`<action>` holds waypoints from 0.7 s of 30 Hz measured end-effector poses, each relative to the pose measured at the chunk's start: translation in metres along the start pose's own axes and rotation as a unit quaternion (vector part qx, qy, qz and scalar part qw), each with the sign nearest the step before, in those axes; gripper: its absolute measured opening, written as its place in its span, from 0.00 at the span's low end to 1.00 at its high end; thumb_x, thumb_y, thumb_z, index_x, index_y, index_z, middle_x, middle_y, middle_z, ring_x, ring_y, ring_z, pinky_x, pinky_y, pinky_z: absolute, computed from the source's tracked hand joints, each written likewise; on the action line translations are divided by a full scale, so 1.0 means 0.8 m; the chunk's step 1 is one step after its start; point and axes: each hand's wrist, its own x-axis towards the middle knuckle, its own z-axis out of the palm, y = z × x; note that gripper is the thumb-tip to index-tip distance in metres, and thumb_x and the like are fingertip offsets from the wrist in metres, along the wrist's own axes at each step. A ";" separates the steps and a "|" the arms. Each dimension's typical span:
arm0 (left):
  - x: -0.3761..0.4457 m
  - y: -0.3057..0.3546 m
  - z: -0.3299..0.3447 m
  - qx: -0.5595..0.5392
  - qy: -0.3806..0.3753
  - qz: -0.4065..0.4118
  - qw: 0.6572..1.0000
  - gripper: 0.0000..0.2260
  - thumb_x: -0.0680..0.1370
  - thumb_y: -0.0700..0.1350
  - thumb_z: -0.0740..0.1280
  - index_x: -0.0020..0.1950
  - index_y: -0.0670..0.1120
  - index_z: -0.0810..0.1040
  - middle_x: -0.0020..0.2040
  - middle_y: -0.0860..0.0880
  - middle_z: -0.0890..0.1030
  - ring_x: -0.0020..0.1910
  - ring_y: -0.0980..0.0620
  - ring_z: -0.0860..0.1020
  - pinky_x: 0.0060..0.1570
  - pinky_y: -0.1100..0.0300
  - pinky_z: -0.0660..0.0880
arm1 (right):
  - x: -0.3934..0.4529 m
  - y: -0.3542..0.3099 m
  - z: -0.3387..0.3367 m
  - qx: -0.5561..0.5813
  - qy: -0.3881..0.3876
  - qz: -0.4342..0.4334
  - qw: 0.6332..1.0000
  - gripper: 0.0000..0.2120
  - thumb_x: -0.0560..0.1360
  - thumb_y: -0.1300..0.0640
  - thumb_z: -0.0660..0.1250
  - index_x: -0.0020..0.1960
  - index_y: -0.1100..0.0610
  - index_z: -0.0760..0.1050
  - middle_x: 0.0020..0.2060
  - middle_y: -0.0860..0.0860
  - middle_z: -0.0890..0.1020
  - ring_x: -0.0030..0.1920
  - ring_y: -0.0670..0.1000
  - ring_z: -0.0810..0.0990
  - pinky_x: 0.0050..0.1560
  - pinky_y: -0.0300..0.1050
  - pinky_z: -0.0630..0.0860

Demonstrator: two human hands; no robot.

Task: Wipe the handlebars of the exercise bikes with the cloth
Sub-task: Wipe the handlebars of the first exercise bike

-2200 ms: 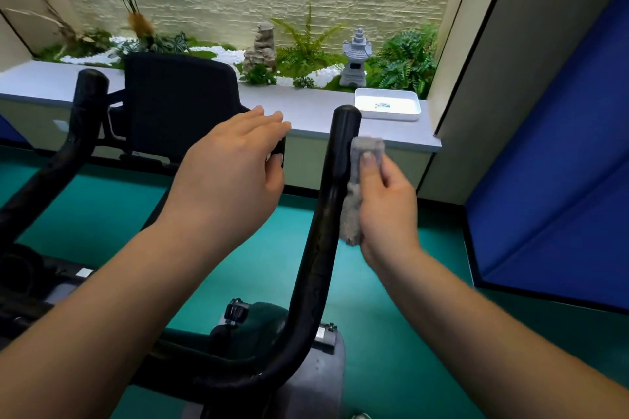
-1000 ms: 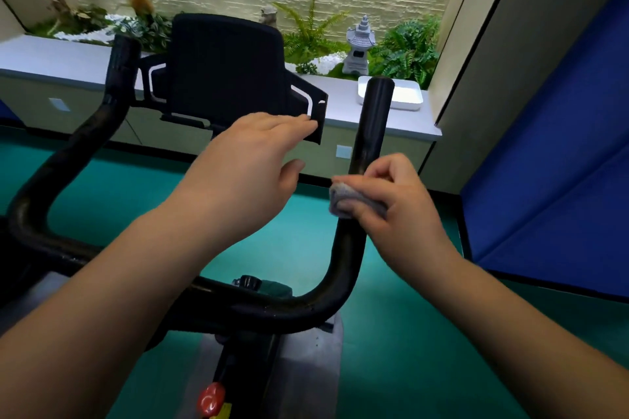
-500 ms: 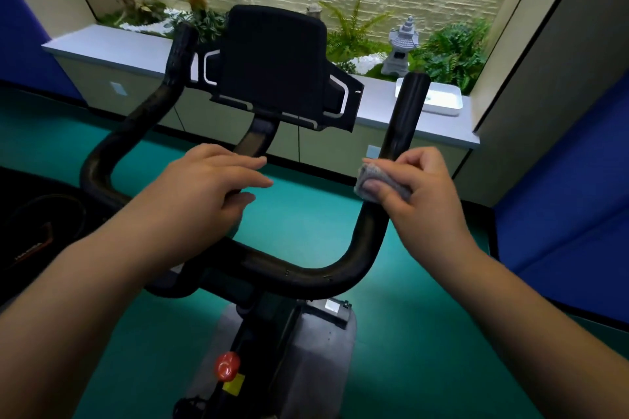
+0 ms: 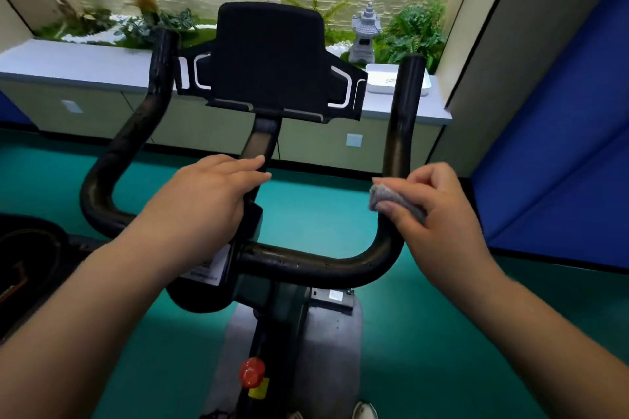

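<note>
The black U-shaped handlebar (image 4: 306,264) of an exercise bike fills the middle of the head view, with two upright horns. My right hand (image 4: 435,214) wraps a small grey cloth (image 4: 384,197) around the lower part of the right horn (image 4: 403,119), just above its bend. My left hand (image 4: 204,201) hovers palm down, fingers together and slightly curled, over the centre stem (image 4: 260,143) below the black console (image 4: 269,58). It holds nothing. The left horn (image 4: 136,133) stands free.
A grey counter (image 4: 85,65) with a white tray (image 4: 381,82), a stone lantern (image 4: 366,34) and plants runs behind the bike. A blue panel (image 4: 561,146) stands to the right. A red knob (image 4: 252,371) sits low on the frame above the teal floor (image 4: 425,333).
My right hand has slid the cloth down the right horn from near its tip to just above the bend. The view has shifted left and centred on the bike. My left hand moved lower over the stem.
</note>
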 end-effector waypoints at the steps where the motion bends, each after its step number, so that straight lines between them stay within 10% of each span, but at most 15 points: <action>1: 0.001 -0.002 0.002 -0.001 -0.001 0.006 1.000 0.23 0.70 0.39 0.56 0.62 0.47 0.79 0.65 0.50 0.76 0.60 0.45 0.76 0.60 0.50 0.72 | -0.016 -0.006 0.002 -0.005 0.000 -0.006 1.000 0.14 0.72 0.54 0.71 0.56 0.42 0.78 0.45 0.41 0.68 0.48 0.43 0.70 0.50 0.26 0.67; 21: -0.001 -0.008 0.020 -0.040 0.047 -0.006 0.998 0.25 0.71 0.43 0.51 0.61 0.47 0.80 0.65 0.51 0.77 0.61 0.46 0.73 0.63 0.51 0.69 | -0.010 -0.022 0.007 -0.015 0.059 0.074 0.995 0.17 0.73 0.57 0.71 0.61 0.48 0.77 0.45 0.46 0.68 0.46 0.38 0.69 0.48 0.24 0.66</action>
